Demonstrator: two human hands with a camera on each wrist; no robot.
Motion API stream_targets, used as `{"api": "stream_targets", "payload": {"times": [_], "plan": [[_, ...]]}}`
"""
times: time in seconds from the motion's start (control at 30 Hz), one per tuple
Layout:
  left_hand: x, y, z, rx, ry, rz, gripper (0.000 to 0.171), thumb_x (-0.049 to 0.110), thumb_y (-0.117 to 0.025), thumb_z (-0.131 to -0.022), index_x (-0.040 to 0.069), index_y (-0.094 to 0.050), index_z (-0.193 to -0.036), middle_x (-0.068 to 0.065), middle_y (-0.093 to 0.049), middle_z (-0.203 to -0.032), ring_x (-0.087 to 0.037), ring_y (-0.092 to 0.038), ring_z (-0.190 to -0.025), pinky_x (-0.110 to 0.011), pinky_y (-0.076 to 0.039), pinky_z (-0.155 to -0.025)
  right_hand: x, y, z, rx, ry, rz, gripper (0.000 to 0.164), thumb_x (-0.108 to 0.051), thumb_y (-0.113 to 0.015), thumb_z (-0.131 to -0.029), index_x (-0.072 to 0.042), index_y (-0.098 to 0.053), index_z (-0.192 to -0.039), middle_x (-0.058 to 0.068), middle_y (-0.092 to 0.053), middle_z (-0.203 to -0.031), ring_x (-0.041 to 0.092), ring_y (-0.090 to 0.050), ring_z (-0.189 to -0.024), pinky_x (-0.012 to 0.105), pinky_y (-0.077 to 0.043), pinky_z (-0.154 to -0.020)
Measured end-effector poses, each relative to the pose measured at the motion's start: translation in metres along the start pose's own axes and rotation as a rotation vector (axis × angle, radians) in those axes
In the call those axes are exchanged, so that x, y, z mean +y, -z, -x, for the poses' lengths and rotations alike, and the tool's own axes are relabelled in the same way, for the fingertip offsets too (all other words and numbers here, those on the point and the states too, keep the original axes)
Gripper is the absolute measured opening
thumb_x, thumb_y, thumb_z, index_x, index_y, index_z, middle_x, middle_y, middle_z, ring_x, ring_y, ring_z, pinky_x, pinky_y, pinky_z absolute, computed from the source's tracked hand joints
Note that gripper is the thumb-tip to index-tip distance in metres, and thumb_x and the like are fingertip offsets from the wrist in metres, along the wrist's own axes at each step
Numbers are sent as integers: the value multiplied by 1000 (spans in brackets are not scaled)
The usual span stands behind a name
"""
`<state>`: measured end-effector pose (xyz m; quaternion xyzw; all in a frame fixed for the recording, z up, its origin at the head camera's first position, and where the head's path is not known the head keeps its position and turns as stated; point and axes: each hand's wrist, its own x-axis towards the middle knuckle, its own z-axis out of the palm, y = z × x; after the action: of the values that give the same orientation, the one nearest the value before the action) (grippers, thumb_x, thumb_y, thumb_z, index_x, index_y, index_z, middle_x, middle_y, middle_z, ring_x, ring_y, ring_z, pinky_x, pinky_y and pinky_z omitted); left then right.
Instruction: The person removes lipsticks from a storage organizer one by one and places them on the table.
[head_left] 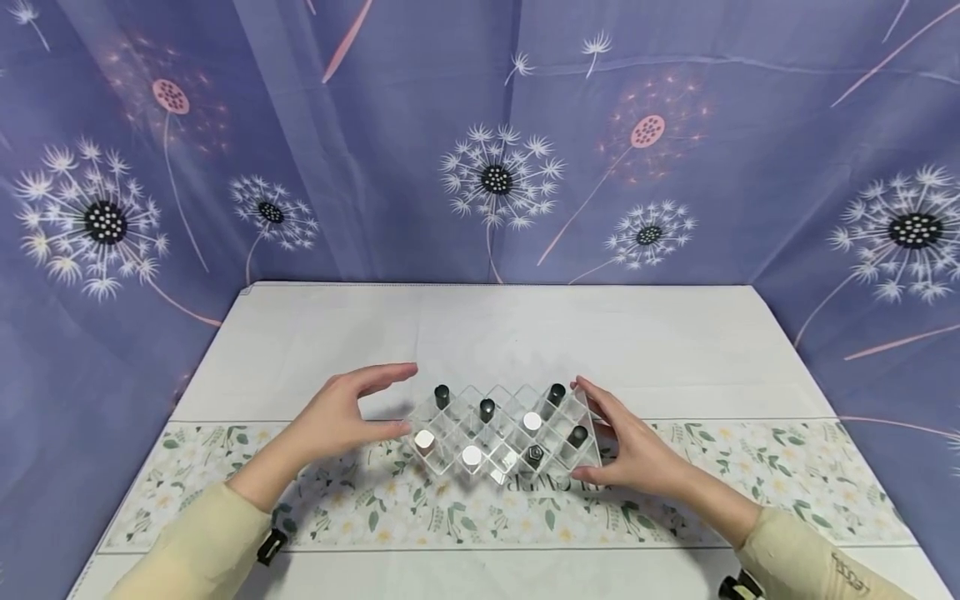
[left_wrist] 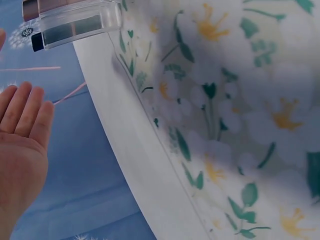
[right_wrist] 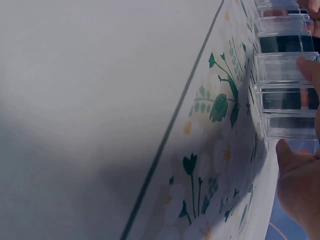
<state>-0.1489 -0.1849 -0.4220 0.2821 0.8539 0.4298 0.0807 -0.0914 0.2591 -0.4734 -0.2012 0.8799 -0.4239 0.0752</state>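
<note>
A clear acrylic lipstick organizer (head_left: 480,433) with diamond-shaped compartments sits in front of me, near the middle of the table. Several tubes stand in it, some with black caps, such as the tube (head_left: 487,408), others with pale shiny tops, such as the tube (head_left: 471,456). My right hand (head_left: 637,446) grips the organizer's right end, thumb at the front corner and fingers at the back corner. At the left end, my left hand (head_left: 341,417) holds nothing; its fingers are extended and spread, with the thumb tip right at the organizer's left corner.
A floral-printed runner (head_left: 360,508) crosses the white tabletop (head_left: 495,333), and the organizer overlaps its back edge. Purple curtains (head_left: 390,167) with dandelion prints enclose the back and both sides. Black straps (head_left: 272,546) show under my sleeves.
</note>
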Motion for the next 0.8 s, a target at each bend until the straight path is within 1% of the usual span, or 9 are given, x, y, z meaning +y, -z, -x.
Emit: {"api": "stream_targets", "payload": {"times": [0.1,0.23,0.33,0.5,0.67,0.8], "plan": [[3,1,-5,-3,-4,-11,73,30,-92,-87,17,-61,-152,2,-61,-153,-35,-58,-141,-54,-46,-119,0,0,0,2,-6,3,131,-35,-99,-76,-18,-13,-173,21,-28,-172,45,-51,-145,46,-45,-114],[6,1,-12,-7,-10,-14,71,28,-92,-87,17,-63,-150,3,-63,-152,-34,-60,-139,-53,-47,-119,-1,0,0,-1,-4,2,131,-34,-100,-75,-12,-14,-172,22,-28,-172,45,-50,-145,44,-44,-115],[7,2,-17,-8,-29,-4,68,24,-92,-87,16,-65,-148,0,-65,-149,-33,-62,-137,-51,-48,-117,-1,0,0,-3,-3,-2,131,-32,-100,-75,-8,-15,-172,22,-29,-172,45,-50,-145,42,-44,-115],[6,0,-24,-18,-38,22,64,24,-91,-88,14,-66,-146,-4,-68,-145,-33,-64,-135,-49,-50,-116,0,0,0,-3,-5,-16,132,-30,-101,-74,-8,-15,-172,21,-28,-172,45,-48,-147,40,-43,-116],[5,-4,-29,-34,-19,39,63,23,-90,-89,12,-66,-147,-5,-68,-146,-34,-64,-134,-50,-50,-116,0,0,0,1,-14,-13,132,-33,-100,-74,-11,-15,-172,21,-28,-173,44,-48,-146,42,-44,-116],[5,-6,-32,-44,-21,44,61,18,-89,-90,11,-66,-146,-6,-69,-144,-33,-65,-133,-47,-51,-115,1,-1,0,1,-19,-28,133,-36,-100,-74,-13,-14,-173,21,-27,-173,45,-48,-147,40,-44,-116]]}}
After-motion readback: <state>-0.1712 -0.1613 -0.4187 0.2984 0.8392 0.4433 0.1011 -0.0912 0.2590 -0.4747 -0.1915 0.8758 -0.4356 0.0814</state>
